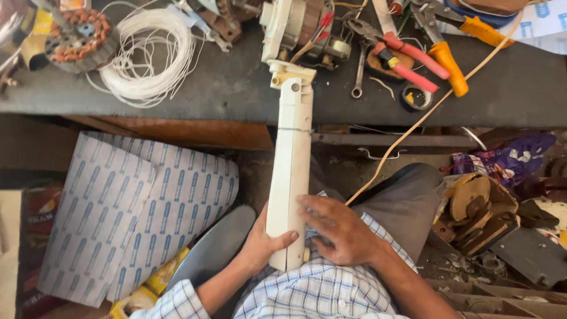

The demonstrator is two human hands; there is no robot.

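Across the top of the view ran a dark desk [236, 94], its front edge facing the person. Below it on the left, a printed sheet [136, 207] of white with rows of blue marks leaned over the floor clutter. A long white casing [290, 171] reached from the person's lap up to the desk, its upper end resting on the desk edge beside a white motor unit [295, 23]. A grey curved blade [215, 248] lay just left of the lap, under the left forearm. The left hand [264, 242] was wrapped around the casing's lower end, thumb laid across its front, fingers hidden behind. The right hand [338, 227] lay just right of the casing, fingers loosely spread and fingertips touching its edge, gripping nothing that could be seen. On the desk to the left sat a coil of white cord [147, 56] and, near the corner, a copper-wound stator [80, 38]. To the right lay red-handled pliers [407, 59], orange-handled pliers [446, 59], a spanner [358, 74] and a tape roll [417, 97]. A tan wire [413, 127] ran from the desk down toward the right hand. Wooden scraps [478, 204] were heaped at the person's right.
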